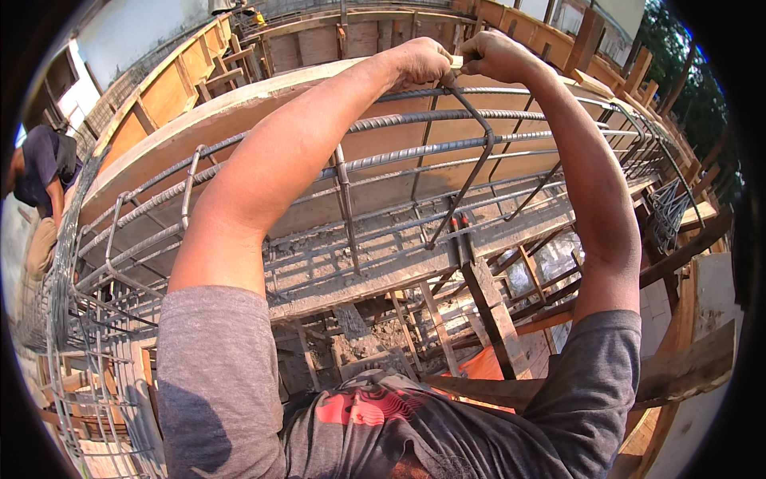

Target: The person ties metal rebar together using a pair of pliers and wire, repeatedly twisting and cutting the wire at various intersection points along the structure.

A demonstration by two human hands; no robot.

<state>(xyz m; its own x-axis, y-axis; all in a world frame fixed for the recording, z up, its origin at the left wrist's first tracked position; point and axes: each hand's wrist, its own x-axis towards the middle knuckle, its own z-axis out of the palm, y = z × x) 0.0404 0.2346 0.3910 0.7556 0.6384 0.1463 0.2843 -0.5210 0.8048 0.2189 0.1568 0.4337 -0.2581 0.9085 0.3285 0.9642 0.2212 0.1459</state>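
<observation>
Both my arms stretch out over a cage of ribbed steel rebar, set along a curved plywood form panel. My left hand is closed at the top of a bent steel stirrup, near the panel's upper edge. Close beside it on the right, my right hand has its fingers pinched together, almost meeting the left. Whatever lies between the fingers is too small and hidden to make out. Below the cage, a hand tool with two dark, red-tipped handles rests by the plank edge.
Under the cage runs a dusty wooden plank, with timber props and an orange sheet lower down. A bundle of thin wire hangs at right. Another person bends at the far left. More formwork stands behind.
</observation>
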